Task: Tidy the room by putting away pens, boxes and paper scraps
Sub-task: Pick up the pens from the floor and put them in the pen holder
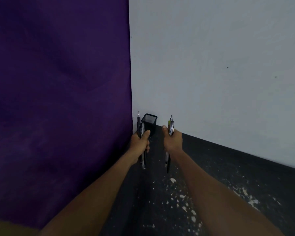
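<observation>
Both arms reach forward; the left hand (140,142) grips a bundle of black pens (140,128) upright, the right hand (173,141) grips mixed silver-tipped pens (171,126), near the black mesh pen cup (149,123).

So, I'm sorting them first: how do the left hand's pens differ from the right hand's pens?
In the left pens, one black pen stands well above the rest; the right pens end nearly level. The right pens include a yellow-green one; the left pens look black and clear. Both are gripped upright, tips up.
</observation>
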The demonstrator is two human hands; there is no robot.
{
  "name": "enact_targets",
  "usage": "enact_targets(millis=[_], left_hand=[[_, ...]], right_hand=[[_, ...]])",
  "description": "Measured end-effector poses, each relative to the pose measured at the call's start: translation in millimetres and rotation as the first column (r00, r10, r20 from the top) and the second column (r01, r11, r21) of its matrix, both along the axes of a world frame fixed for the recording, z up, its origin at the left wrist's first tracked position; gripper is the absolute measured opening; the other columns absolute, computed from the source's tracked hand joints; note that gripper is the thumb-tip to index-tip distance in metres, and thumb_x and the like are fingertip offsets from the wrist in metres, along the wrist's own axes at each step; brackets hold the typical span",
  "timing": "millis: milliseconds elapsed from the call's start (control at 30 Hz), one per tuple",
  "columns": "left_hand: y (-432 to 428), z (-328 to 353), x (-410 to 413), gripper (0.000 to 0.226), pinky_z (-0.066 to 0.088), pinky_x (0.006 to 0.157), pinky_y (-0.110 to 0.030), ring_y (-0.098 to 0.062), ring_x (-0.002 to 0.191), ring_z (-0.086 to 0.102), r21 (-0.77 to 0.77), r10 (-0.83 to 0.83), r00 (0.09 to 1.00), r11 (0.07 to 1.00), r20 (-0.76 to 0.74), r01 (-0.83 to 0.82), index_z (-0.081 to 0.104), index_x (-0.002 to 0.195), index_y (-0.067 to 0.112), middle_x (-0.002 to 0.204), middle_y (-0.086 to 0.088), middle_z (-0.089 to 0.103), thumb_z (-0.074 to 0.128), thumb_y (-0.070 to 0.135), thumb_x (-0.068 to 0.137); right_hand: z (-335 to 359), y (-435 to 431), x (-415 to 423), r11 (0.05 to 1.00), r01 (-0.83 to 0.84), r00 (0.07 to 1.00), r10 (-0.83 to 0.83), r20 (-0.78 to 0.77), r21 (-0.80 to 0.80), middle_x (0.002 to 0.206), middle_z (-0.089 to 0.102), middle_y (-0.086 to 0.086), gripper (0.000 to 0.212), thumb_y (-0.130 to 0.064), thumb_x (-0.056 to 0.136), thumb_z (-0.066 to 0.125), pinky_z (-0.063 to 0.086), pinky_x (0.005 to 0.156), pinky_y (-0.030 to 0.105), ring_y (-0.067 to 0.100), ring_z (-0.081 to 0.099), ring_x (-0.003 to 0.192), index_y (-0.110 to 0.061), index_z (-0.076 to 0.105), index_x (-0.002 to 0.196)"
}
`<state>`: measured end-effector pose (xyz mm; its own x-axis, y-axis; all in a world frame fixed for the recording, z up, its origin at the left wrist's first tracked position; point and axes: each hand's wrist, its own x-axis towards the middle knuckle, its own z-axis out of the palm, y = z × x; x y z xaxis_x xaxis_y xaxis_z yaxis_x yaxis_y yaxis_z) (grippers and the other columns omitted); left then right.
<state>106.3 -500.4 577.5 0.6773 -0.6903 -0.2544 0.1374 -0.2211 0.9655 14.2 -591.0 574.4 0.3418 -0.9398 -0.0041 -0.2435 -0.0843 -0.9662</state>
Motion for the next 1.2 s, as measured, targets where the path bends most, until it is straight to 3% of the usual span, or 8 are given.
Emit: enact_targets(millis=[367, 500, 633, 800, 967, 1200], left_hand=[[-84, -15, 53, 0.021, 0.044, 0.048, -0.028, -0.012, 0.05, 0.048, -0.027, 0.128, 0.992, 0.991, 0.009, -0.127, 0.053, 0.093, 0.012, 0.06, -0.001, 0.05, 0.052, 0.032, 0.097], [-115, -15, 79, 0.024, 0.043, 0.05, -0.026, -0.011, 0.05, 0.049, -0.077, 0.169, 0.985, 0.983, 0.044, -0.165, 0.051, 0.078, 0.016, 0.06, 0.001, 0.051, 0.052, 0.032, 0.097], [-146, -21, 110, 0.03, 0.041, 0.052, -0.027, -0.009, 0.048, 0.047, -0.126, 0.185, 0.981, 0.976, 0.059, -0.177, 0.049, 0.071, 0.016, 0.057, 0.002, 0.05, 0.051, 0.032, 0.097], [-175, -33, 146, 0.028, 0.044, 0.054, -0.025, -0.009, 0.052, 0.049, -0.155, 0.2, 0.979, 0.969, 0.04, -0.192, 0.051, 0.077, 0.015, 0.06, 0.003, 0.05, 0.05, 0.035, 0.097], [-198, -50, 170, 0.026, 0.044, 0.055, -0.028, -0.01, 0.052, 0.046, -0.204, 0.232, 0.973, 0.952, -0.012, -0.23, 0.05, 0.08, 0.014, 0.059, 0.002, 0.047, 0.051, 0.034, 0.097], [-224, -76, 185, 0.027, 0.05, 0.066, -0.028, -0.009, 0.06, 0.053, -0.229, 0.201, 0.979, 0.954, 0.017, -0.192, 0.052, 0.079, 0.015, 0.064, 0.003, 0.051, 0.052, 0.036, 0.096]], right_hand=[[-18, -91, 64, 0.996, -0.085, 0.996, 0.085, 0.04, -0.008, 0.051, 0.045, -0.003, 0.044, -0.041, 0.094, 0.054, 0.036, 0.053, 0.029, 0.014, 0.043, 0.048, -0.02, 0.042, 0.057], [-17, -115, 95, 0.989, -0.143, 0.986, 0.146, 0.075, -0.049, 0.052, 0.046, 0.001, 0.044, -0.047, 0.093, 0.051, 0.039, 0.052, 0.033, 0.018, 0.046, 0.051, -0.021, 0.041, 0.058], [-21, -137, 132, 0.991, -0.116, 0.983, 0.124, 0.135, -0.069, 0.051, 0.04, -0.001, 0.044, -0.049, 0.092, 0.049, 0.036, 0.051, 0.034, 0.017, 0.039, 0.049, -0.025, 0.036, 0.058], [-32, -158, 169, 0.99, -0.069, 0.984, 0.088, 0.156, -0.124, 0.055, 0.041, 0.003, 0.041, -0.045, 0.095, 0.049, 0.035, 0.052, 0.032, 0.018, 0.04, 0.051, -0.024, 0.035, 0.062], [-48, -171, 192, 0.989, -0.021, 0.979, 0.05, 0.199, -0.148, 0.063, 0.047, 0.009, 0.036, -0.042, 0.096, 0.048, 0.046, 0.054, 0.042, 0.023, 0.047, 0.056, -0.023, 0.04, 0.067], [-70, -177, 211, 0.986, 0.011, 0.973, 0.028, 0.227, -0.169, 0.063, 0.052, 0.003, 0.027, -0.035, 0.097, 0.05, 0.05, 0.058, 0.044, 0.022, 0.052, 0.058, -0.03, 0.047, 0.071]])
